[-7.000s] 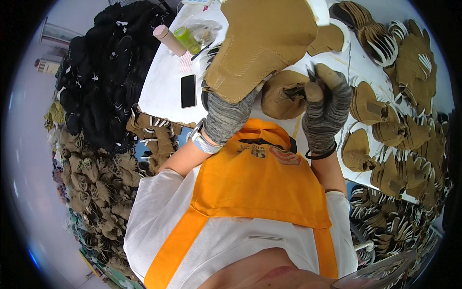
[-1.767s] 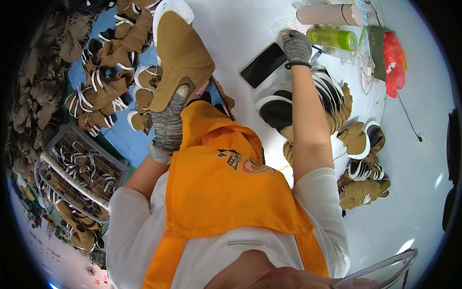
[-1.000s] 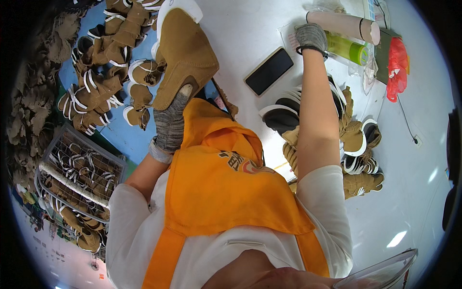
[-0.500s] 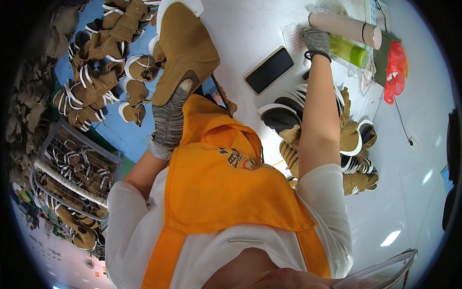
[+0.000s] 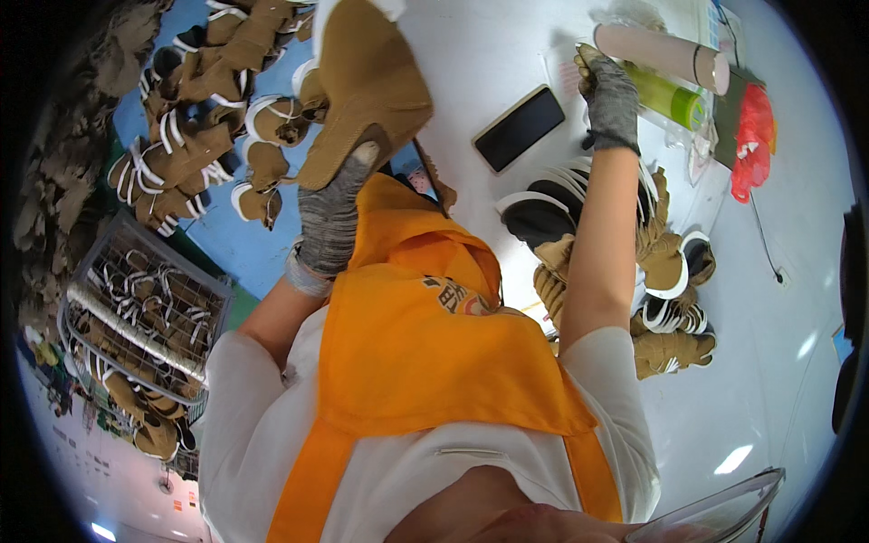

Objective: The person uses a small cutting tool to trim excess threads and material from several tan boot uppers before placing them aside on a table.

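My left hand [image 5: 330,217], in a grey knit glove, grips a brown shoe upper [image 5: 373,95] with its thumb laid over the edge. The upper stands tilted above the white table, and white material shows at its far end. My right hand [image 5: 609,98], also gloved in grey, is at the far right over the table. Its bare fingertips are pinched together above a printed paper sheet [image 5: 563,74], and anything between them is too small to name. Beside that hand lie a pale pink bottle [image 5: 654,52] and a green bottle [image 5: 668,98].
A black-screened phone [image 5: 519,129] rests on the white table. Brown and white shoe uppers [image 5: 665,267] are stacked under my right forearm. More uppers [image 5: 195,145] cover a blue surface at left, above a grey basket [image 5: 210,282] of them. A red plastic bag [image 5: 751,140] hangs at far right.
My right hand has come off the paper, and its fingers now point up in a pinch. My left hand still holds the upper. The whole view has shifted slightly.
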The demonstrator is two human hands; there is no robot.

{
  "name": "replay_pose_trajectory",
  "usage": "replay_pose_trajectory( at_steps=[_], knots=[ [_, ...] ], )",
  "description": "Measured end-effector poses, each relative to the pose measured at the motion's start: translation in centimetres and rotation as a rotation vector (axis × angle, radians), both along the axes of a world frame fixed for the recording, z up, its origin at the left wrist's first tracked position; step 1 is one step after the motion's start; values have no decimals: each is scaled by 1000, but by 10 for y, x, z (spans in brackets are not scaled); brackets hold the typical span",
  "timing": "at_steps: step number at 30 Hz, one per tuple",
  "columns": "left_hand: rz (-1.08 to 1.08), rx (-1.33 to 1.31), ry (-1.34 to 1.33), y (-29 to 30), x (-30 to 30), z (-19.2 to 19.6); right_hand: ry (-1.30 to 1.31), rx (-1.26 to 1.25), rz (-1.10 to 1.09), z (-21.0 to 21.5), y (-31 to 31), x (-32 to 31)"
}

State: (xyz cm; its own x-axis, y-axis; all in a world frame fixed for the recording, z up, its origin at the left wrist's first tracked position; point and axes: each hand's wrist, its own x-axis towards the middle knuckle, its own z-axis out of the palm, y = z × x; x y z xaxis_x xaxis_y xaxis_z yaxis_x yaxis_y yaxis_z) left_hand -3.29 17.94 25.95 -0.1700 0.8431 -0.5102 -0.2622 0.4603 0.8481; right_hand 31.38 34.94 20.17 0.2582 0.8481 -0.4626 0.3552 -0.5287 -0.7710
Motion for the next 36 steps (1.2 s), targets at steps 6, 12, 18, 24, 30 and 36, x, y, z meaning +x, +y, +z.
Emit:
replay_pose_trajectory(
  at_steps=[6,12,18,24,30,36],
  knots=[
    [-153,67,-79,-3,-1,33,18,381,366,135,-86,-149],
    [-110,167,-221,-24,20,82,-261,792,630,165,-135,-157],
    [-267,377,28,-50,44,111,-292,986,394,194,-180,-130],
    [-381,499,68,-68,69,148,-511,1146,483,240,-217,-85],
    [-766,522,300,-77,68,179,-712,1271,630,278,-253,-52],
    [-800,396,191,-110,79,218,-761,1369,654,291,-279,-39]
  ],
)
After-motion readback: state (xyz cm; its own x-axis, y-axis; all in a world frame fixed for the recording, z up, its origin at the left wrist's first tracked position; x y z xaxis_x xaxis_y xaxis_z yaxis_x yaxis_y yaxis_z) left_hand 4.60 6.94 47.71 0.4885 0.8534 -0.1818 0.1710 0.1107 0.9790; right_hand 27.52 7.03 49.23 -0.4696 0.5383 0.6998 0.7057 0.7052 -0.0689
